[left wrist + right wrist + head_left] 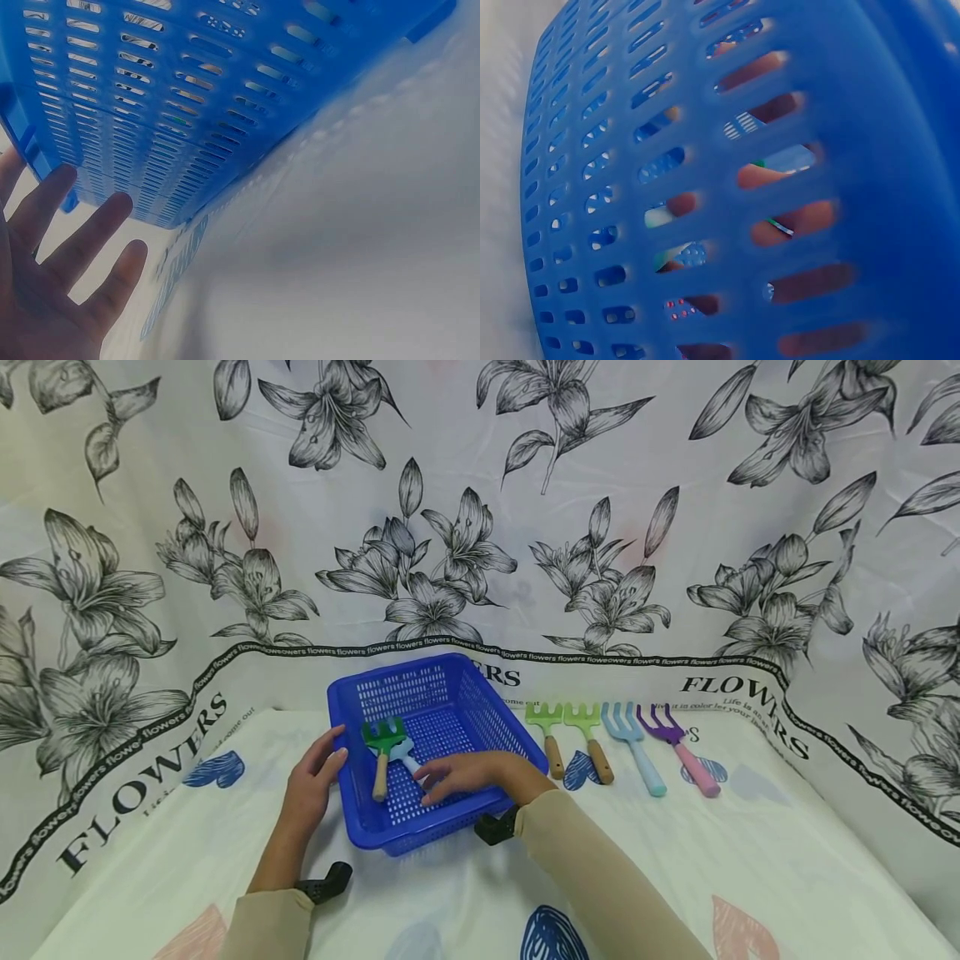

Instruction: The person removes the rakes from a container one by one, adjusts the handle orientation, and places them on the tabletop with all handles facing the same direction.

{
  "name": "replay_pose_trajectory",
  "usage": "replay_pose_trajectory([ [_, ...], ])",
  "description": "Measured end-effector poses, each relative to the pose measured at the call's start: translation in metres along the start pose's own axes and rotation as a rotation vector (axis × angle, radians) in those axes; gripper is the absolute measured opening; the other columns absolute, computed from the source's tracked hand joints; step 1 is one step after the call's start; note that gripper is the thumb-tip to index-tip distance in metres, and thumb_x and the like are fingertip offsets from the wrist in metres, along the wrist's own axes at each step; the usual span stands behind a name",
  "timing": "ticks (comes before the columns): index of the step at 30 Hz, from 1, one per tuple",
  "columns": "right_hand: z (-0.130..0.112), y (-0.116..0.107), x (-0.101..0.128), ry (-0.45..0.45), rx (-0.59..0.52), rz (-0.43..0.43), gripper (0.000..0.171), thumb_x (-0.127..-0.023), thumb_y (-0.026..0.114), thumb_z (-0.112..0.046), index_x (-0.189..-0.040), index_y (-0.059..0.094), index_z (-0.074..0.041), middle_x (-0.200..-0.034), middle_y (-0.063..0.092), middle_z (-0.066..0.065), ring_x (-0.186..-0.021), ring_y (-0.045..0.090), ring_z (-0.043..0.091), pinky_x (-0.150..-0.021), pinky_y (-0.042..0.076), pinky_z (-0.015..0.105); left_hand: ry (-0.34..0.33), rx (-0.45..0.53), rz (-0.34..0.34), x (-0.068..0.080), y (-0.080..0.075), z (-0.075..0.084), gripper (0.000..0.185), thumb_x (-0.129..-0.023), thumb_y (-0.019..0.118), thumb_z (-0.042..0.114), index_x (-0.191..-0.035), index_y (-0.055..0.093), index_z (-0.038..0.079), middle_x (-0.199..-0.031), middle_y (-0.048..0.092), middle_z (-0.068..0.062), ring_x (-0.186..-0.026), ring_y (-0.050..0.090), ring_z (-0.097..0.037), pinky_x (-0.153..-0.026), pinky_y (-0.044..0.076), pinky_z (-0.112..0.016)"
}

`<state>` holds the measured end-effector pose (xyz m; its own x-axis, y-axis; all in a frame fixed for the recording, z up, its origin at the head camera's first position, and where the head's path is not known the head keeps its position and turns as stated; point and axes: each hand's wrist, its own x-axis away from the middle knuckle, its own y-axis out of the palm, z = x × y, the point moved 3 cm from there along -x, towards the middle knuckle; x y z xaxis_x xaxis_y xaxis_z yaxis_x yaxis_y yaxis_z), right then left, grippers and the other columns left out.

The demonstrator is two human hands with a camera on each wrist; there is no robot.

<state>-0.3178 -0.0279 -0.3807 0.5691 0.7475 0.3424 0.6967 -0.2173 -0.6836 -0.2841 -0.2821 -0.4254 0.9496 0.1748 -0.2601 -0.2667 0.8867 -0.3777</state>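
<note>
A blue plastic basket (442, 814) with slotted walls holds a green garden hand fork (385, 735) with a wooden handle. Partly under that fork lies a light blue garden hand tool (405, 749); its head is partly hidden. My right hand (465, 772) reaches over the near right rim, its curled fingers on the light blue handle. Through the slots in the right wrist view, bits of the fingers (791, 225) show. My left hand (311, 781) touches the left rim, its fingers (94, 236) spread and fairly straight along the outer wall.
Right of the basket, in a row, lie two light green hand forks (545, 718) (583, 720) with wooden handles, a light blue hand fork (633, 747) and a purple one (671, 735) with a pink handle. A flower-printed curtain (420, 568) hangs behind the cloth-covered table (420, 902).
</note>
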Motion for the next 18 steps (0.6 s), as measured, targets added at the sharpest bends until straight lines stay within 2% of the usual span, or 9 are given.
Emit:
replay_pose_trajectory([
  [4, 0.0004, -0.0007, -0.0002, 0.003, -0.022, -0.002, 0.057, -0.092, 0.060, -0.043, -0.143, 0.049, -0.021, -0.133, 0.058, 0.000, -0.130, 0.046, 0.023, -0.110, 0.029, 0.052, -0.001, 0.002, -0.007, 0.0003, 0.0003, -0.0009, 0.059, -0.100, 0.045, 0.049, -0.152, 0.034, 0.025, -0.155, 0.033, -0.012, -0.139, 0.033, -0.038, -0.102, 0.036, -0.060],
  [8, 0.0002, -0.0008, -0.0014, -0.019, 0.010, -0.008, 0.056, -0.093, 0.058, -0.045, -0.142, 0.050, -0.021, -0.133, 0.058, -0.001, -0.129, 0.048, 0.020, -0.110, 0.031, 0.049, 0.004, 0.003, -0.006, -0.0007, -0.0004, -0.0018, 0.058, -0.100, 0.045, 0.047, -0.153, 0.034, 0.024, -0.154, 0.033, -0.014, -0.139, 0.033, -0.038, -0.102, 0.036, -0.060],
  [18, -0.0022, 0.0011, -0.0011, -0.006, 0.143, -0.030, 0.047, -0.091, 0.057, -0.048, -0.135, 0.059, -0.031, -0.139, 0.052, -0.010, -0.137, 0.036, 0.017, -0.113, 0.025, 0.049, 0.000, -0.004, -0.003, 0.0000, -0.0005, 0.0004, 0.059, -0.100, 0.045, 0.048, -0.153, 0.034, 0.023, -0.154, 0.034, -0.015, -0.137, 0.035, -0.039, -0.102, 0.038, -0.059],
])
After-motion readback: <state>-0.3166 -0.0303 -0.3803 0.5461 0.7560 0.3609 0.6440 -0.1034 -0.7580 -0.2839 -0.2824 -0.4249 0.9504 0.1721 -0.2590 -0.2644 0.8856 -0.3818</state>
